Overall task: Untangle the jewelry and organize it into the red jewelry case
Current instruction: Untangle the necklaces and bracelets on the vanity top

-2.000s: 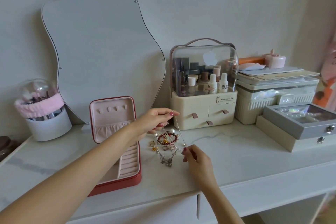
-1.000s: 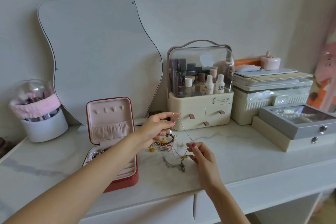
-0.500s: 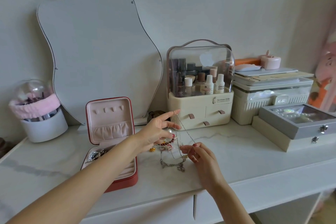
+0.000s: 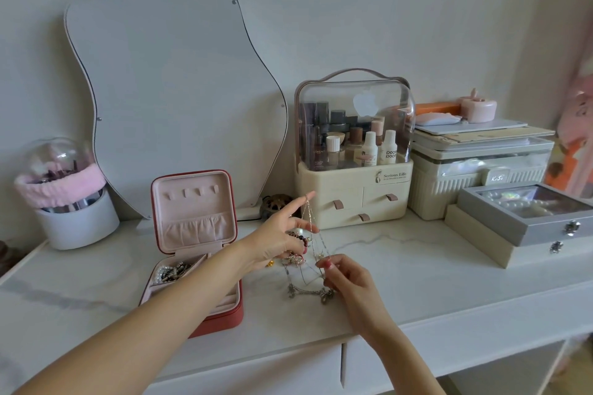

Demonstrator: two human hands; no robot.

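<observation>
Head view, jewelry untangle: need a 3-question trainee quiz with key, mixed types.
1. True or false: the red jewelry case with pink lining lies open on the white marble-look tabletop.
2. Multiple choice: the thin silver chain is stretched between A) the left hand and the right hand; B) the left hand and the case; C) the right hand and the cream cosmetics organiser with clear dome lid.
3. Short answer: which side of the case does the tangled pile of jewelry lie on, as the camera sees it?

Key: 1 true. 2 A. 3 Right of the case, on the tabletop.
</observation>
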